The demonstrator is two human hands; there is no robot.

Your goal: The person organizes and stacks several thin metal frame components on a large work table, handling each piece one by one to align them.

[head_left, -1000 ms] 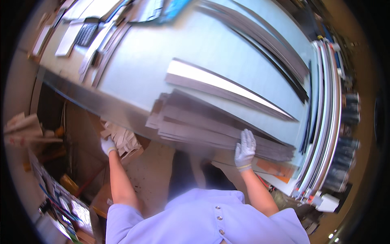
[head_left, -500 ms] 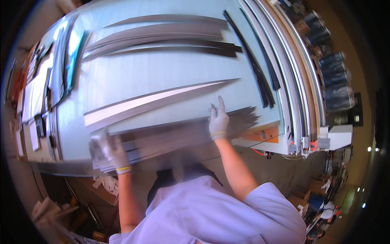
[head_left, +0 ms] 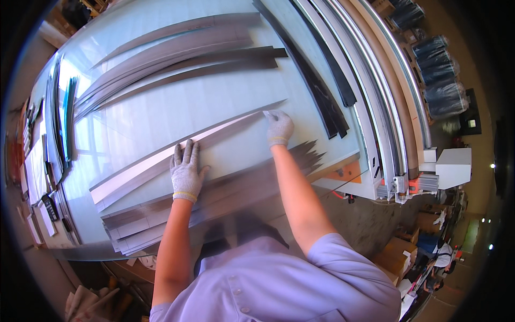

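Both my hands wear pale knitted gloves with yellow cuffs. On the glass-like tabletop lies a long tapered strip, pale along its middle with grey-brown edges. My left hand rests on the strip near its middle, fingers spread and stretched out. At the narrow right end, the fingers of my right hand are pinched on the strip's tip. Between me and this strip, along the near table edge, lies a stack of grey-brown strips with jagged pointed right ends.
More grey-brown strips lie across the far part of the table. Black strips run along its right side, beside long metal rails. Papers and dark bundles crowd the left edge. Wrapped black rolls stand beyond the rails.
My left hand has moved up and right from the near stack onto the pale-centred strip. My right hand has moved away from the stack to that strip's tip and closed there. The view has shifted slightly.
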